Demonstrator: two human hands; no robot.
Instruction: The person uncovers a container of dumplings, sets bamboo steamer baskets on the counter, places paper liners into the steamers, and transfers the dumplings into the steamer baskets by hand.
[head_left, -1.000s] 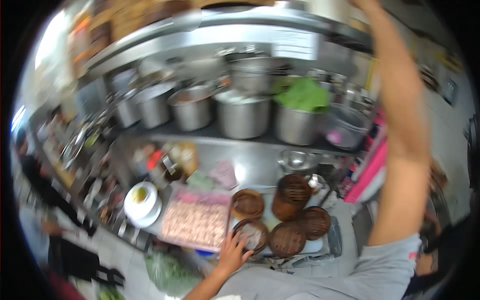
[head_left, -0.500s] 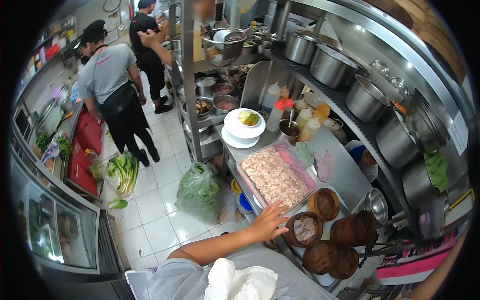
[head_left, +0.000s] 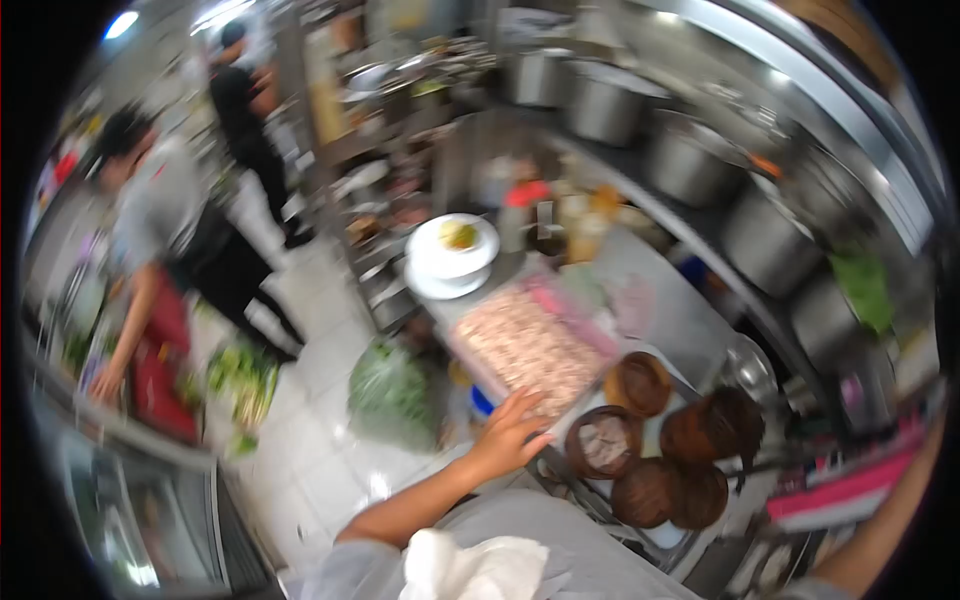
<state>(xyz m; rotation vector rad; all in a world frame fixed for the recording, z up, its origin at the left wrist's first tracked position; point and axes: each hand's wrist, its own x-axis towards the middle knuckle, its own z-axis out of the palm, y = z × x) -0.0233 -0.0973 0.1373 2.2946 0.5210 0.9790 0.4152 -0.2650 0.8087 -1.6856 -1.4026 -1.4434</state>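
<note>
My left hand [head_left: 508, 437] reaches over the near corner of a clear tray [head_left: 600, 342], with its fingers apart and nothing in its grip. Rows of pale pink lumps of food [head_left: 530, 345] fill most of that tray; blur hides their exact kind. Just right of the hand stands a round bamboo steamer [head_left: 603, 442] with whitish pieces inside. Only the right forearm [head_left: 885, 525] shows, at the lower right edge; my right hand is out of the frame.
White plates [head_left: 452, 262] with a garnish stand behind the tray. More bamboo steamers [head_left: 705, 428] sit to the right. Steel pots [head_left: 690, 160] line the shelf above. A bag of greens [head_left: 388, 395] lies on the floor. Two people work at the left, one in grey [head_left: 170, 200].
The view has swung and blurred. My left hand stays open by the tray's near corner. The person in grey now bends with an arm stretched down to the counter. Another hand by the shelf post is gone.
</note>
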